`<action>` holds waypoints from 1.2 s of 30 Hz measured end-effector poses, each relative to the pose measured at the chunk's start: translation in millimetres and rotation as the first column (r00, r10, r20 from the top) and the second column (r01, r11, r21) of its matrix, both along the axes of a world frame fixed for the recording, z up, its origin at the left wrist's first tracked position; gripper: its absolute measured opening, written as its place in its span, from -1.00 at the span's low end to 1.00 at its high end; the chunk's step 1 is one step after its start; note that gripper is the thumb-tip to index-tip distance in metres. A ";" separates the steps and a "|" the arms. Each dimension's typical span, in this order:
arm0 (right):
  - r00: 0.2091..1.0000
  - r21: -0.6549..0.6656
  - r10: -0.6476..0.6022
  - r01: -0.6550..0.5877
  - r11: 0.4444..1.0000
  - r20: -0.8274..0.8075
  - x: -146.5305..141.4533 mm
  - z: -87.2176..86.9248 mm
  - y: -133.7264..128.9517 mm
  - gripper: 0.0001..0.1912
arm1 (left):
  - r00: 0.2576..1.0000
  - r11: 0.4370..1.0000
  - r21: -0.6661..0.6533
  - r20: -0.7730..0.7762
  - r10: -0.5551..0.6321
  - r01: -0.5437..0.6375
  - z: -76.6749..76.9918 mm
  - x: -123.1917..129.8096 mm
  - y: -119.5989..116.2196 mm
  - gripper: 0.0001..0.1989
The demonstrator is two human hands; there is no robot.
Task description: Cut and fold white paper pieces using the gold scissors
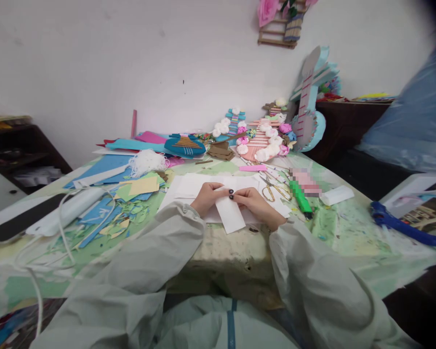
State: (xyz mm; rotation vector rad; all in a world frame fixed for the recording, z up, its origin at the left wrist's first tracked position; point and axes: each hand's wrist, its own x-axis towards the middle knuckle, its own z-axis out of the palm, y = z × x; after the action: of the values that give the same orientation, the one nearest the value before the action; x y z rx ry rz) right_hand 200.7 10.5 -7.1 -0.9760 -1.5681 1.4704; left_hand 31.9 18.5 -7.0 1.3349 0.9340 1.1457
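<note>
A small white paper strip (230, 216) hangs tilted between my two hands, over the table's near edge. My left hand (209, 197) pinches its top edge from the left. Thumb to thumb with it, my right hand (254, 202) grips the same top edge from the right, fingers closed. Behind and beneath the hands lie white paper sheets (183, 188). Gold-handled scissors (276, 190) rest just beyond my right hand, beside a green cutter (300, 199).
Paper scraps (136, 213), a white cable (62, 228) and a long white device (67, 211) lie left. Paper-flower crafts (263, 143) and white string (148, 162) stand along the back. A blue-handled tool (403, 228) lies at the right edge.
</note>
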 end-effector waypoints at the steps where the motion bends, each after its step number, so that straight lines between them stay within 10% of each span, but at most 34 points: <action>1: 1.000 0.004 0.007 -0.007 1.000 0.016 0.0 0.4 -0.4 -0.76 | 1.000 1.000 0.002 -0.005 0.010 -0.010 -0.3 -0.5 0.5 -0.73; 32: 0.996 -0.043 0.072 -0.070 0.997 0.049 5.6 0.0 3.3 -0.74 | 0.911 0.927 0.005 0.187 0.368 -0.375 -0.6 -41.7 39.1 -0.66; 36: 0.998 -0.006 -0.065 0.065 0.998 0.008 6.1 -2.8 7.3 -0.75 | 0.921 0.948 -0.018 0.234 0.313 -0.317 1.9 -49.1 40.5 -0.62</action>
State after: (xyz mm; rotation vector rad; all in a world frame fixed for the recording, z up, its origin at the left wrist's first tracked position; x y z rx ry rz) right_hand 206.8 17.8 -9.9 -1.0277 -1.5236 1.4287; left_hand -17.2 59.0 -5.2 1.0580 0.9866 1.5278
